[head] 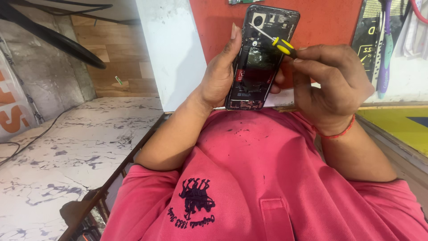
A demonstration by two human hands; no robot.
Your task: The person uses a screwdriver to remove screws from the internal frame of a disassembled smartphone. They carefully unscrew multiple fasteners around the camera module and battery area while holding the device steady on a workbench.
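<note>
My left hand (219, 71) grips an opened smartphone (260, 58) by its left edge, back cover off, with its circuit boards and camera module exposed. The phone is held up, tilted slightly right. My right hand (330, 85) pinches a small screwdriver (275, 41) with a yellow and black handle. Its thin metal tip rests on the phone's upper part, near the camera module. A red thread band circles my right wrist. My pink shirt fills the lower part of the view.
A red mat (321, 20) lies on the white workbench (171, 49) behind the phone. Tools and packaged items (383, 44) lie at the right. A marble-patterned floor (67, 151) lies at the left, with a black cable on it.
</note>
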